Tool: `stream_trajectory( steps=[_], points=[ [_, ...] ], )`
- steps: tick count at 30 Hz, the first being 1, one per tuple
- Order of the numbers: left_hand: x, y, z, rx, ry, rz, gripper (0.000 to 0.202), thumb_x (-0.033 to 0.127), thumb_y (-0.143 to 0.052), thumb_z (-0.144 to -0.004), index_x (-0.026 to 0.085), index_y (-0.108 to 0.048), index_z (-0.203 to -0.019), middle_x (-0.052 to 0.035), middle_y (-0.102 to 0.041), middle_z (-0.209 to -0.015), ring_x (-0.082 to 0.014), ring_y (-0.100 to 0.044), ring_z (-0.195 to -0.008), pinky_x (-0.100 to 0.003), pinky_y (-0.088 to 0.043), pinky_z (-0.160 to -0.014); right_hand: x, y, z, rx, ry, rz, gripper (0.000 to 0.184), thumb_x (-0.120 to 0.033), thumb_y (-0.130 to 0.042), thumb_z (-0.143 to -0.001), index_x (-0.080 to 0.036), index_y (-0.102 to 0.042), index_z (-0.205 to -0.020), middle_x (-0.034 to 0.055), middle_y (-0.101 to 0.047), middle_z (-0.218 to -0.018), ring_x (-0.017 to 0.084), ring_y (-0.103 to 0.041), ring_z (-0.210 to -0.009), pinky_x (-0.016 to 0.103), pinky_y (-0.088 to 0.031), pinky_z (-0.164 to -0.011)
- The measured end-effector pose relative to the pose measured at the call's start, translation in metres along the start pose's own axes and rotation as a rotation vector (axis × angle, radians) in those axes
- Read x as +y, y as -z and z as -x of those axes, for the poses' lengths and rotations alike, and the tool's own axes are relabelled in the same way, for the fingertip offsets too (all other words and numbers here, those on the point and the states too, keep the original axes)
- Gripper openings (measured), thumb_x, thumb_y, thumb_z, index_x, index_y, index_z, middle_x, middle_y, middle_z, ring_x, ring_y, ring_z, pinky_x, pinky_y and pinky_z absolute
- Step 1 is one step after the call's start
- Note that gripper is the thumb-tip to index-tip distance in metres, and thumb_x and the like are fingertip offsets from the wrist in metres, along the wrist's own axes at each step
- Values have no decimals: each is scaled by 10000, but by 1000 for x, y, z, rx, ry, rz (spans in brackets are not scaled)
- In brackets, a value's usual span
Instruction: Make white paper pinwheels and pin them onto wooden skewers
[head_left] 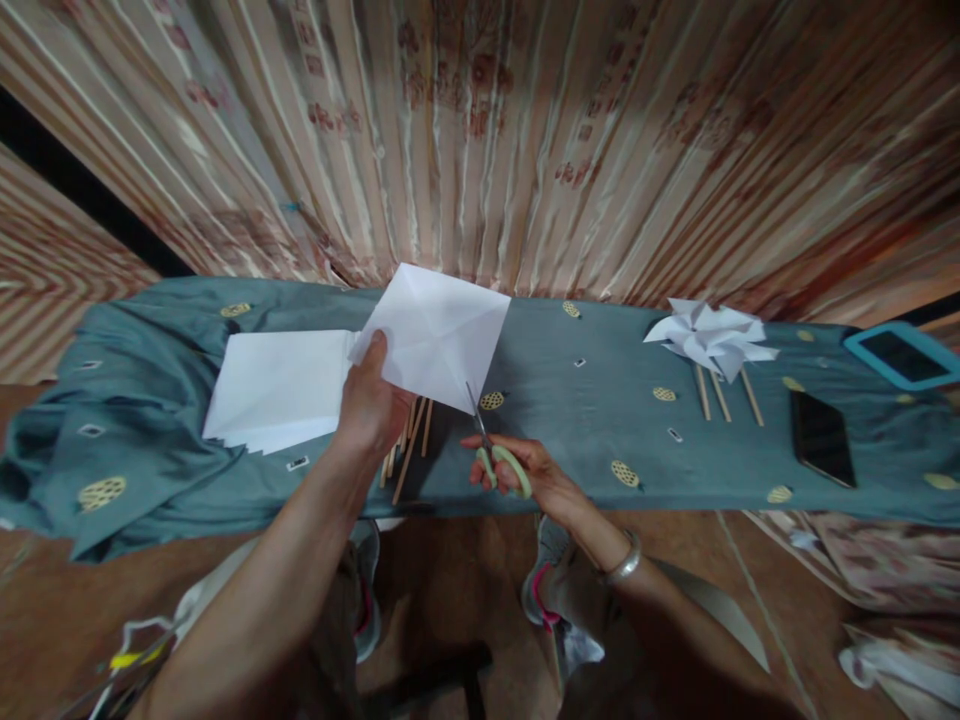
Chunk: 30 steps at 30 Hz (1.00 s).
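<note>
My left hand (370, 405) grips a square sheet of white paper (442, 330) by its left corner, thumb on top. Faint diagonal creases cross the sheet. In my right hand (529, 465) is a pair of scissors (487, 455) with light green handles, its blades pointing up at the paper's near corner. One blade lies over the sheet there; whether a cut runs into the paper is too fine to tell. Beneath the left hand, several thin wooden sticks (411, 450) rest on the cloth, partly hidden. A stack of white paper squares (277, 385) lies left of that hand.
A teal cloth with pineapple prints (600, 400) covers the narrow table. Toward the right lie white paper pinwheels (712, 335) on wooden sticks, a dark phone (822, 438) and a blue-framed tablet-like device (904, 355). A pleated curtain (480, 150) hangs right behind the table.
</note>
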<state>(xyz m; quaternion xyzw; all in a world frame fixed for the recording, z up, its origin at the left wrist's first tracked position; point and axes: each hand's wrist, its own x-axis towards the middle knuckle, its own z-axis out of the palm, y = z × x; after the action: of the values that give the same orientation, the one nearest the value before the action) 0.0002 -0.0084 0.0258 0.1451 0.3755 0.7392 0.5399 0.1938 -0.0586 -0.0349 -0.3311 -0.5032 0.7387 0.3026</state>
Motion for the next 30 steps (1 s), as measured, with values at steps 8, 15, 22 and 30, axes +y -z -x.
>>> stream_trajectory(
  steps=[8,15,22,30],
  points=[
    [-4,2,-1,1,11,-49,243,243,-533,-932,149,-646,-1125,-102,-731,-1145,-227,-617,-1208,-339,-511,-1017,-2,0,0,9,-7,-6,628,-576,-747,-725,-141,-668,-1170,36,-667,-811,96,-551,-649,224,-414,-584],
    [-5,2,-3,10,11,-44,271,232,-516,-947,129,-621,-1175,-104,-739,-1117,-216,-647,-1159,-347,-514,-1011,-4,0,0,11,-27,-14,658,-583,-765,-692,-139,-670,-1168,30,-670,-798,91,-547,-637,224,-408,-591],
    [-8,1,-2,0,13,-29,256,212,-508,-947,149,-636,-1160,-80,-757,-1067,-194,-663,-1130,-330,-517,-1006,-4,1,0,17,-38,-5,648,-600,-762,-687,-155,-677,-1151,24,-676,-792,91,-551,-629,215,-401,-573],
    [-8,2,0,-15,20,-51,259,256,-553,-923,158,-640,-1146,-96,-743,-1105,-224,-647,-1159,-343,-520,-1000,-4,-1,0,25,-35,-10,642,-586,-768,-687,-147,-678,-1148,26,-666,-786,94,-536,-623,222,-397,-569]
  ],
)
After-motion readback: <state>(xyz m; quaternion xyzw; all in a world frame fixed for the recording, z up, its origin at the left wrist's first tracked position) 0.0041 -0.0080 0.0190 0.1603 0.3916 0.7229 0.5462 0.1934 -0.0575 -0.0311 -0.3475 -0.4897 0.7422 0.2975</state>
